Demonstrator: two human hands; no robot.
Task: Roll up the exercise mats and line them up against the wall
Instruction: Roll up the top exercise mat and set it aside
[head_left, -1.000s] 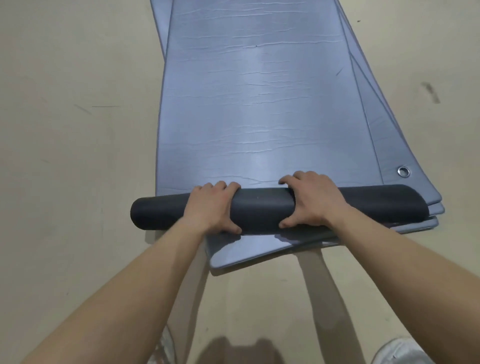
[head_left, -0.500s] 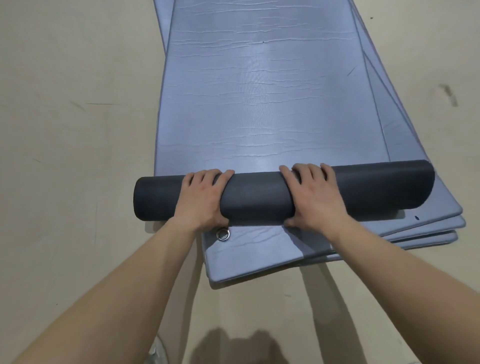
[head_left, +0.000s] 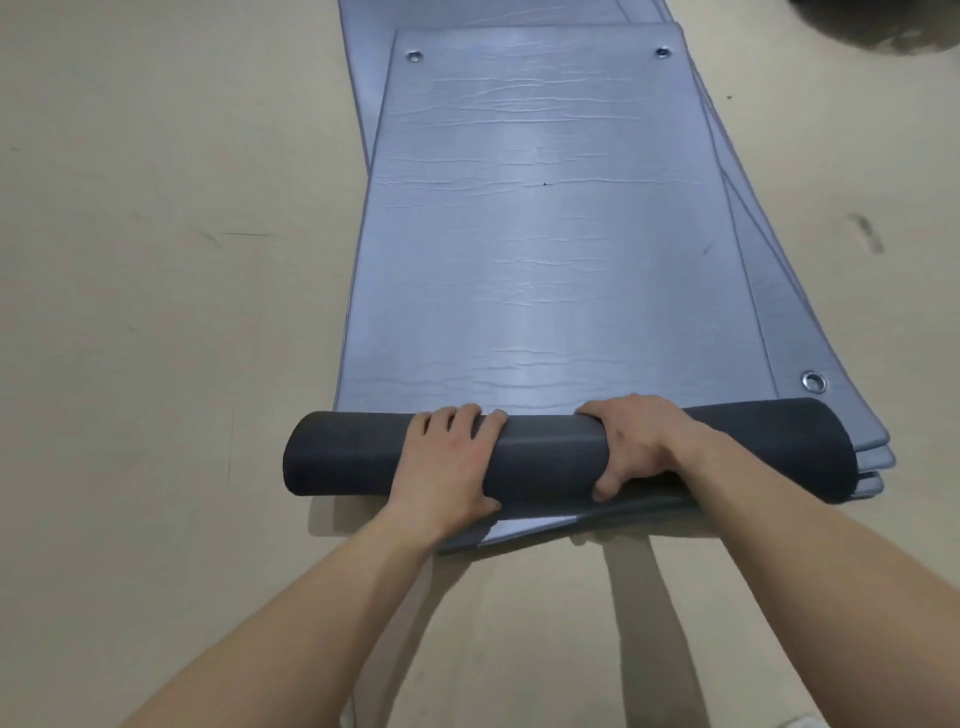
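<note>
The left grip (head_left: 447, 467) and right grip (head_left: 639, 441) curl round the dark roll (head_left: 545, 452) at 6 o'clock, only just begun. The top mat (head_left: 545, 260) runs flat toward 12 o'clock; stacked mats (head_left: 795, 332) beneath wait unrolled.

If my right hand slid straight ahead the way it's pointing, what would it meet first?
Probably the flat mat right beyond the roll that the right hand grips; nothing else lies on it.
</note>
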